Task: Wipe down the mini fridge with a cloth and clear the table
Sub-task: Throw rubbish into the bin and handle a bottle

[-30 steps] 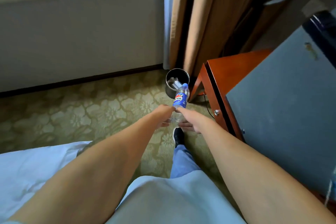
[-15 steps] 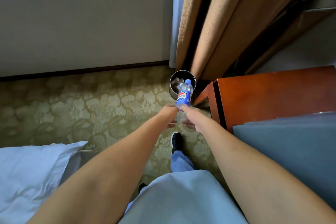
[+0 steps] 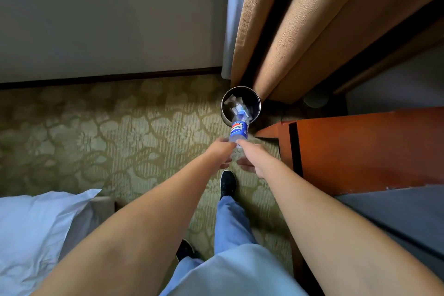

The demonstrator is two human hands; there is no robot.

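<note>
We hold the bottle (image 3: 239, 130) at centre frame, left hand (image 3: 222, 151) and right hand (image 3: 249, 155) pinching its base from either side. Its long axis points away from us, neck over the bin (image 3: 241, 104) just above.

Floral olive carpet (image 3: 101, 137), grey wall (image 3: 108, 19), tan curtains (image 3: 300, 31); white bedding (image 3: 31, 230), red-brown wooden furniture (image 3: 365, 149)
</note>
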